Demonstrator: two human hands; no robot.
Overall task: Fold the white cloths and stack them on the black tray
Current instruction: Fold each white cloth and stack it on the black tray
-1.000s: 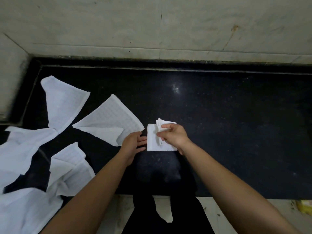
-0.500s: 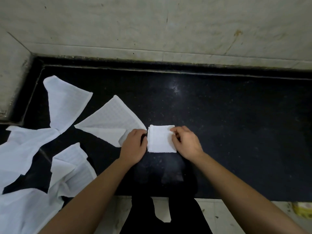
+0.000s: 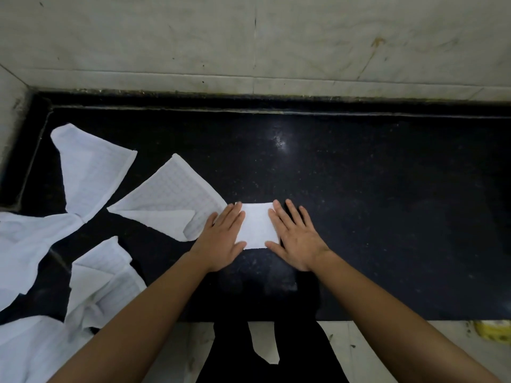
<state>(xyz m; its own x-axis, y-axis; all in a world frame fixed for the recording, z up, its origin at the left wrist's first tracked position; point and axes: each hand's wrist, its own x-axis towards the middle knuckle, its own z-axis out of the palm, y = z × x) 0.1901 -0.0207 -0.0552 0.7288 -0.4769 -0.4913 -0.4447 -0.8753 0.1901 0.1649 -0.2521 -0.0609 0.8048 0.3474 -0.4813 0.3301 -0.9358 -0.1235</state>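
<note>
1. Head view: a folded white cloth (image 3: 257, 225) lies as a small square on the black tray (image 3: 373, 189), just left of the frame's centre, between a person's two hands.
2. Left hand (image 3: 221, 241) lies flat on the square's left edge and right hand (image 3: 297, 239) on its right edge. The fingers of both are straight and pressing down, pinching nothing.
3. To the left, a half-open triangular cloth (image 3: 166, 200) sits just beside the left hand. More unfolded cloths (image 3: 88, 172) spread toward the upper-left and lower-left corners of the frame.
4. The step appears to be flattening the last fold, and only this one cloth looks finished.
5. Done well, the palms bear down evenly and sweep outward from the middle, so the layers settle without sliding and the corners stay matched.
6. The slick, speckled surface could let the square skate, so the pressure is best kept straight down.
7. The left hand should lift clear rather than drag, or it may catch the neighbouring triangular cloth.
8. A yellow object (image 3: 495, 330) shows at the lower right edge, too cropped to identify.
</note>
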